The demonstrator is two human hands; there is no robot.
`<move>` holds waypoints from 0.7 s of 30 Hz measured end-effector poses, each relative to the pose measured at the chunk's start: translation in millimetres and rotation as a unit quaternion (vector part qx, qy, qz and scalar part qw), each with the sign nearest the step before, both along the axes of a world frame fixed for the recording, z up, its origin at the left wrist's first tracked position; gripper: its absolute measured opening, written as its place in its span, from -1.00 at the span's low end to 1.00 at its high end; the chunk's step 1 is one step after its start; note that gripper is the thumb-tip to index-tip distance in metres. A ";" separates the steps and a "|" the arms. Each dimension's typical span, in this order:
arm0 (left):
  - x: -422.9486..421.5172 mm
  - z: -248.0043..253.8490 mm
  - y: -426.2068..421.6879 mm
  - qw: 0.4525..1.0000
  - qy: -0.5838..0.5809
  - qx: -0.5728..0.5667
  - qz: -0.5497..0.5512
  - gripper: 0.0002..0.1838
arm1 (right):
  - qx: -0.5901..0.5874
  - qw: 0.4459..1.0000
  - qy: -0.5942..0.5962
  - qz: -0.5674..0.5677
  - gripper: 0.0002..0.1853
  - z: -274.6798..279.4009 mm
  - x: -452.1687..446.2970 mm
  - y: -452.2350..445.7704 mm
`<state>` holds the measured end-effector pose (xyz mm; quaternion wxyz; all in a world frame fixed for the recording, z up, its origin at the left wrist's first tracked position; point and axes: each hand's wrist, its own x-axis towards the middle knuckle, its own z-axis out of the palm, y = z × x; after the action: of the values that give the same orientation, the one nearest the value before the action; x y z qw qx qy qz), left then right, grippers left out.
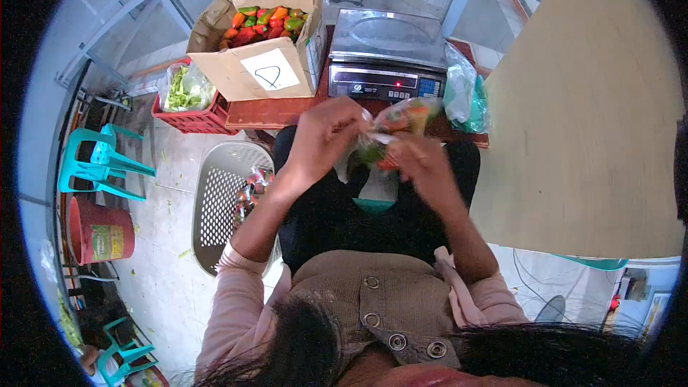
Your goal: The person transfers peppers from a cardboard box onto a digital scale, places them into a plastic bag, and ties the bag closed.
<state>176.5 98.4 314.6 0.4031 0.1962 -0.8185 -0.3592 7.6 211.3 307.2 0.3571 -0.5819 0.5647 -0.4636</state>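
A clear plastic bag of red, orange and green peppers (403, 120) hangs between my two hands above my lap. My left hand (326, 136) pinches the twisted plastic at the bag's neck. Closed on the same plastic from the other side is my right hand (424, 165), a little blurred by motion. Some of the peppers show below and behind my right fingers. Just beyond the bag stands a digital scale (387, 54) with a metal pan and a lit display.
An open cardboard box (269, 72) of peppers stands left of the scale, with plastic bags (464, 89) at its right. By my left leg, a grey laundry basket (215, 193) holds several bagged peppers. A red crate (193, 122) carries bagged greens. A wooden board (580, 136) rises at right.
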 end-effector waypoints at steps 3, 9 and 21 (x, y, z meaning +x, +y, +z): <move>-0.6 30.3 27.7 0.995 -0.015 -0.034 -0.090 -0.90 | -0.064 0.989 0.135 0.006 -0.72 50.7 -24.8 10.9; -13.2 61.3 32.8 0.990 0.094 0.013 -0.109 -0.92 | -0.113 0.962 -0.232 0.090 -0.69 21.7 -7.8 -22.5; -0.2 -3.5 16.2 0.999 0.016 0.001 0.052 -0.91 | -0.049 0.995 0.079 0.029 -0.72 23.8 10.2 -10.3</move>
<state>176.3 114.6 311.2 0.4340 0.2327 -0.8004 -0.3418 17.8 201.0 331.0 0.2955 -0.6495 0.5509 -0.4328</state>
